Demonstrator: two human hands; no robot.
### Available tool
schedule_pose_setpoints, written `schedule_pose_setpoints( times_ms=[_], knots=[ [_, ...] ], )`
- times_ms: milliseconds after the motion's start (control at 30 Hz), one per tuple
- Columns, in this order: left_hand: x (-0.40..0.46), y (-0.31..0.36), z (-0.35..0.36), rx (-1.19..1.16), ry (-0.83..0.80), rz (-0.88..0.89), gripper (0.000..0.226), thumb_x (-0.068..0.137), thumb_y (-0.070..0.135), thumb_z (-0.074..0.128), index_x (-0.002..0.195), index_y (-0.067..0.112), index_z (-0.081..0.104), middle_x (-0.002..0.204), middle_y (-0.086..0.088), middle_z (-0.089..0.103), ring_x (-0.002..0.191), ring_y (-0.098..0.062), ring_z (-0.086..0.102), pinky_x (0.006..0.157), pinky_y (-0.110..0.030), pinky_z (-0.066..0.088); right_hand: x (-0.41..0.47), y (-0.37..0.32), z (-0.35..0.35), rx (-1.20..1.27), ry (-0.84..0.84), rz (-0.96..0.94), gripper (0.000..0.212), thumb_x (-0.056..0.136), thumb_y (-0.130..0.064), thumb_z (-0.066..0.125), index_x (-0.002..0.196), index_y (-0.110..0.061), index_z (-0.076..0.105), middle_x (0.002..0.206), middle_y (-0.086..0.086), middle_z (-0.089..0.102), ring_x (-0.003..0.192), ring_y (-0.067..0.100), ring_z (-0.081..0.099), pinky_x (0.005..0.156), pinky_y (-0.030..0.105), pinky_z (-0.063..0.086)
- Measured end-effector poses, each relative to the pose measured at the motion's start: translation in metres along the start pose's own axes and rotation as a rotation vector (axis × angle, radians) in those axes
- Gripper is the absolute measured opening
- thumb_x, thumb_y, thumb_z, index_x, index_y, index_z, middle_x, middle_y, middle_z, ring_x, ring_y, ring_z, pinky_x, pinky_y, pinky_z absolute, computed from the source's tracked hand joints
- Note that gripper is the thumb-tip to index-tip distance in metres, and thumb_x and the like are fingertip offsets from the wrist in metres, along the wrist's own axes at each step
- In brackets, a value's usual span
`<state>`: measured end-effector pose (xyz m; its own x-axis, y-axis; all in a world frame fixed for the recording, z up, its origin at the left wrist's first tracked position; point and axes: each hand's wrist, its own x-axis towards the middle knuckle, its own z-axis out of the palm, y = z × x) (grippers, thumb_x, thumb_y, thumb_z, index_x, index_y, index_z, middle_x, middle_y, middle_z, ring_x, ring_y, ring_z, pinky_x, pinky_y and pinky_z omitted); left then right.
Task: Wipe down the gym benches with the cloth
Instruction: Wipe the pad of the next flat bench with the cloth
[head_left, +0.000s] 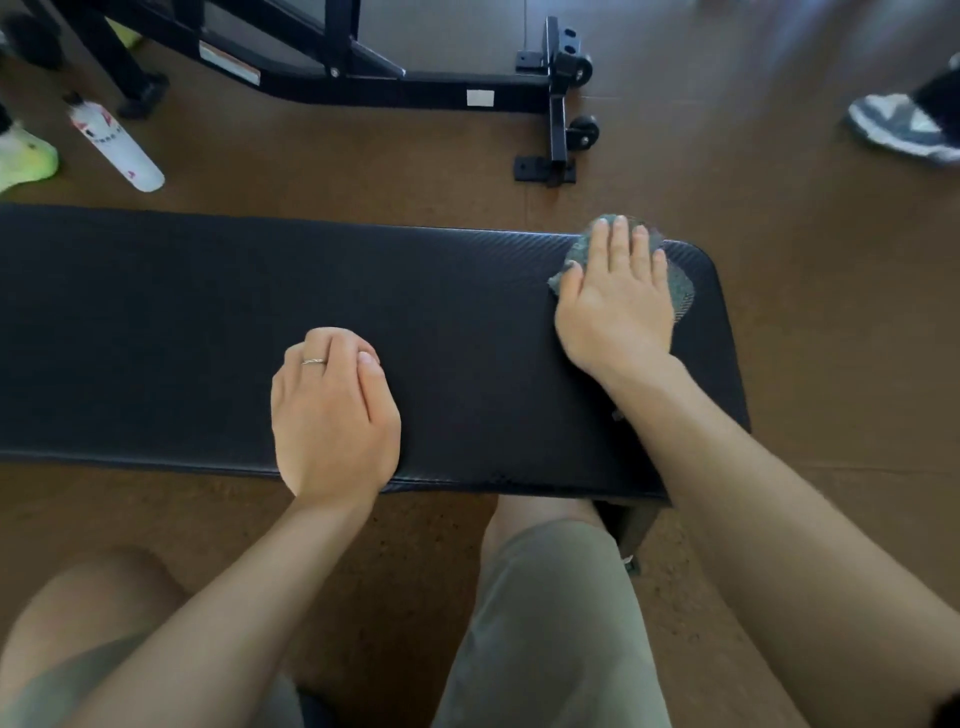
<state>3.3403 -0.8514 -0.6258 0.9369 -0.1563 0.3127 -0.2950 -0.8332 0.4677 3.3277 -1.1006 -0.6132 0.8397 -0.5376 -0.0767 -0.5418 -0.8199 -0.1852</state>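
Note:
A long black padded gym bench (208, 332) runs across the view from the left edge to the right. My right hand (615, 301) lies flat, fingers together, pressing a grey-green cloth (680, 291) onto the pad near its far right corner. Most of the cloth is hidden under the palm; its edges show past the fingertips and to the right. My left hand (332, 415) rests on the middle of the pad near its front edge, fingers curled under, a ring on one finger, nothing in it.
Beyond the bench stands a black steel machine frame (395, 83) with small wheels. A white bottle (117, 143) lies on the brown floor at the left, beside a yellow-green shoe (26, 156). Another person's sneaker (904, 127) is at the upper right. My knees are below the bench.

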Motion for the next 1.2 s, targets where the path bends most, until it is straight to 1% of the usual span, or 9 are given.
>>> schedule_pose_setpoints(
  times_ms=[200,300,400,500,633,733,867,1033,1200],
  knots=[
    [0.001,-0.006,-0.001,-0.116,0.030,-0.027,0.025,0.104,0.019,0.034,0.096,0.017,0.058,0.100,0.003,0.061,0.089,-0.013,0.050,0.081,-0.034,0.042,-0.088,-0.073,0.023,0.006,-0.016,-0.407,0.061,0.108,-0.041,0.012,0.163,-0.016,0.012,0.171,0.005,0.010,0.158,0.021,0.005,0.129,0.041,0.005],
    [0.002,-0.011,-0.003,-0.137,0.011,0.017,0.026,0.106,0.021,0.034,0.098,0.018,0.059,0.098,0.004,0.061,0.088,-0.011,0.051,0.080,-0.030,0.042,-0.110,-0.032,0.018,-0.013,0.040,-0.310,0.064,0.105,-0.044,0.008,0.163,-0.019,0.016,0.170,0.002,0.013,0.157,0.017,0.009,0.128,0.037,0.003],
    [0.002,-0.014,-0.006,-0.145,-0.043,0.050,0.030,0.105,0.026,0.029,0.098,0.019,0.058,0.100,0.003,0.061,0.091,-0.012,0.052,0.083,-0.026,0.036,-0.115,0.013,0.009,-0.025,0.030,0.031,0.067,0.103,-0.047,0.004,0.164,-0.020,0.007,0.171,0.001,0.004,0.158,0.016,0.001,0.127,0.035,-0.002],
    [0.004,-0.014,-0.011,-0.166,-0.077,0.057,0.025,0.105,0.024,0.032,0.097,0.021,0.055,0.102,0.005,0.057,0.093,-0.013,0.052,0.085,-0.028,0.035,-0.127,-0.025,0.017,0.009,0.096,0.212,0.068,0.103,-0.043,0.008,0.163,-0.011,0.008,0.171,0.009,0.006,0.158,0.023,0.003,0.128,0.043,0.003],
    [0.021,-0.020,-0.022,-0.328,-0.117,0.009,0.021,0.107,0.020,0.037,0.103,0.018,0.057,0.104,0.002,0.059,0.096,-0.017,0.054,0.085,-0.033,0.040,-0.153,-0.117,0.045,0.050,0.134,-0.109,0.062,0.107,-0.041,0.012,0.162,-0.013,0.018,0.169,0.008,0.016,0.158,0.023,0.010,0.128,0.045,0.009],
    [0.035,-0.034,-0.030,-0.274,-0.134,0.054,0.023,0.107,0.021,0.038,0.111,0.013,0.060,0.112,-0.002,0.060,0.100,-0.017,0.053,0.083,-0.029,0.036,-0.156,-0.122,0.050,0.062,0.144,-0.253,0.059,0.109,-0.042,0.016,0.161,-0.016,0.026,0.167,0.006,0.025,0.156,0.020,0.017,0.128,0.044,0.016],
    [0.042,-0.055,-0.033,-0.061,-0.175,0.215,0.025,0.107,0.021,0.040,0.113,0.009,0.061,0.116,-0.014,0.061,0.103,-0.032,0.056,0.091,-0.050,0.045,-0.160,-0.056,0.041,-0.017,0.186,-0.169,0.061,0.107,-0.043,0.012,0.160,-0.017,0.028,0.166,0.004,0.027,0.155,0.018,0.021,0.127,0.041,0.016],
    [0.040,-0.065,-0.029,0.063,-0.175,0.347,0.034,0.106,0.026,0.035,0.112,0.010,0.064,0.118,-0.014,0.061,0.104,-0.033,0.056,0.087,-0.049,0.045,-0.167,-0.024,0.035,0.011,0.210,0.152,0.064,0.105,-0.042,0.008,0.162,-0.016,0.019,0.170,0.003,0.016,0.157,0.018,0.009,0.128,0.041,0.007],
    [0.038,-0.066,-0.028,0.067,-0.150,0.342,0.035,0.106,0.025,0.032,0.112,0.012,0.064,0.119,-0.012,0.061,0.105,-0.031,0.056,0.088,-0.048,0.045,-0.186,-0.135,0.067,0.058,0.212,-0.225,0.056,0.108,-0.035,0.022,0.159,-0.015,0.030,0.166,0.007,0.027,0.156,0.023,0.019,0.127,0.047,0.016]
  ],
)
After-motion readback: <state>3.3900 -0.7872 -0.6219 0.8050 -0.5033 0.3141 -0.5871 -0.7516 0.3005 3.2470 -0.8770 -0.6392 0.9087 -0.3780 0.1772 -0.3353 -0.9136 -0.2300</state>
